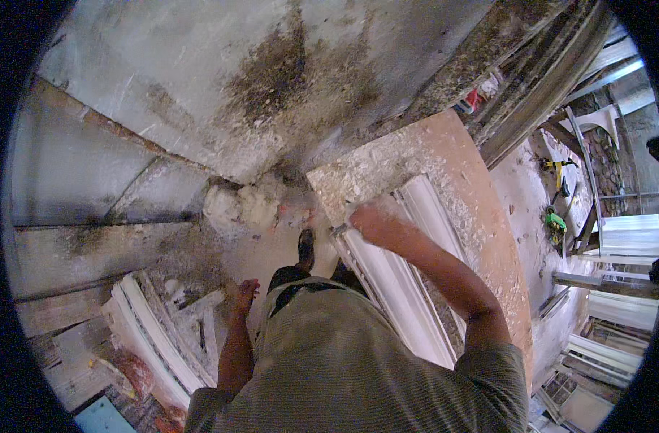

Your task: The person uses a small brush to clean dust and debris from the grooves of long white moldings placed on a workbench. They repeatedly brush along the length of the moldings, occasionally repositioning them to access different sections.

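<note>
My right hand (371, 223) reaches over the near end of a long white plaster-like moulding (398, 281) with lengthwise ridges. The hand is smeared by motion, so its fingers and anything in them cannot be made out. Beside that moulding lies a second white ridged moulding (432, 211). Both rest on a brown board (481, 209) strewn with white flakes and crumbs. My left hand (248, 292) hangs low at my side, away from the mouldings, with its fingers loosely bent and nothing visible in them.
More white ridged lengths (152, 328) lean at the lower left, near broken pieces. A stained grey wall (199, 65) stands ahead. Pale rubble (235, 209) lies at its foot. A green tool (555, 222) and a yellow-and-black tool (559, 169) lie at the right, beyond the board.
</note>
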`<action>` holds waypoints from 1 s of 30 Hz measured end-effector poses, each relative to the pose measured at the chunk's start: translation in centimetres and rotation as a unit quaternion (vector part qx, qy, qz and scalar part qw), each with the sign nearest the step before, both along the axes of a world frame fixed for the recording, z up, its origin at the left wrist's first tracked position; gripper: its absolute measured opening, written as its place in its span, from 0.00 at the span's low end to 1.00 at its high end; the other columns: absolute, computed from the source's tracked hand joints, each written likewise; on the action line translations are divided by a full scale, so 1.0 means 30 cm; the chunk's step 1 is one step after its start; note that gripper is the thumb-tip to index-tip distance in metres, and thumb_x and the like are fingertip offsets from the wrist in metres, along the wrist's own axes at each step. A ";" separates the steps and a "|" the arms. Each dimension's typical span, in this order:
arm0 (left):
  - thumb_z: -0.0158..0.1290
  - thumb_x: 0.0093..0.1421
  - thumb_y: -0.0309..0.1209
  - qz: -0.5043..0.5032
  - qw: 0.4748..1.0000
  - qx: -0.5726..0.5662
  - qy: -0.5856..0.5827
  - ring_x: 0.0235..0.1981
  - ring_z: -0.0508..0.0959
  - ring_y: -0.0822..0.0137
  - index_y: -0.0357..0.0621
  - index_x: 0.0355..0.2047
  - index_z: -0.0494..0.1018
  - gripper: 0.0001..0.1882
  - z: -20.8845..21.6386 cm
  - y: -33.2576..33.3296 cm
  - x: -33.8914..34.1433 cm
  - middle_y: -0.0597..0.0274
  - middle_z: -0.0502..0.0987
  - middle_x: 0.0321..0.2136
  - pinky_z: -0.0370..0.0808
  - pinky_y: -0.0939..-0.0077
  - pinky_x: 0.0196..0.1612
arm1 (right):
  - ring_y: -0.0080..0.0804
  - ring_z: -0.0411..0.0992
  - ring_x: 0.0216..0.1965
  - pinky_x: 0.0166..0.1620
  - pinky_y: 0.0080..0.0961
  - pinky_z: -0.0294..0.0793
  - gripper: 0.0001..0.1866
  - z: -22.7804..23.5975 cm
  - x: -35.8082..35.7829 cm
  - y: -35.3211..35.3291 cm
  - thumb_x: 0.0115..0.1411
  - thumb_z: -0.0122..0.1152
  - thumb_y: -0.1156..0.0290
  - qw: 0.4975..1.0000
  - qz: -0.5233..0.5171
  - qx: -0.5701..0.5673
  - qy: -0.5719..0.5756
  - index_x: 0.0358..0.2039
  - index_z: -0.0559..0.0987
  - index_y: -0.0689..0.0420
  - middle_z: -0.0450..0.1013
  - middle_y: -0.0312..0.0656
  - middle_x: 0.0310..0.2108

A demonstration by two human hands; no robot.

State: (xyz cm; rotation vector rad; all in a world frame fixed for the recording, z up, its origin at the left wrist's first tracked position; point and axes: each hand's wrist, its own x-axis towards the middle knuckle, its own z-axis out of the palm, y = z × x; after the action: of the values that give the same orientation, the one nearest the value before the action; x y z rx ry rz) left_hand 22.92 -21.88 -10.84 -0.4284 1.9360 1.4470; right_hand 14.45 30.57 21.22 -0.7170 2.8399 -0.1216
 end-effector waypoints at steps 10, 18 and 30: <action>0.54 0.62 0.54 0.040 0.989 -0.018 -0.142 0.33 0.77 0.66 0.49 0.51 0.75 0.26 -0.111 -0.160 0.243 0.64 0.81 0.40 0.74 0.67 0.36 | 0.54 0.76 0.35 0.41 0.48 0.75 0.09 -0.075 0.014 0.229 0.51 0.61 0.69 0.991 -0.122 -0.056 -0.024 0.30 0.80 0.60 0.77 0.53 0.31; 0.54 0.63 0.52 0.053 0.992 0.016 -0.114 0.34 0.77 0.68 0.49 0.51 0.75 0.24 -0.132 -0.131 0.185 0.64 0.80 0.41 0.73 0.70 0.36 | 0.55 0.77 0.34 0.40 0.51 0.75 0.11 -0.050 0.215 0.213 0.57 0.60 0.67 0.946 -0.284 0.032 -0.150 0.30 0.81 0.63 0.77 0.56 0.31; 0.58 0.63 0.46 0.010 0.998 -0.034 -0.052 0.29 0.78 0.68 0.45 0.48 0.76 0.21 0.014 0.002 -0.058 0.62 0.81 0.38 0.74 0.71 0.33 | 0.48 0.77 0.39 0.41 0.48 0.74 0.10 -0.070 0.323 0.104 0.52 0.58 0.69 0.942 -0.316 -0.047 -0.098 0.34 0.82 0.56 0.78 0.49 0.35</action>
State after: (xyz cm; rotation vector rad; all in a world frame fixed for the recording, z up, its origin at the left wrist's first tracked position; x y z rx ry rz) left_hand 21.19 -21.82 -10.40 -0.5450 1.9059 1.3484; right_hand 24.16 33.71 19.13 0.2127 2.7658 -0.4000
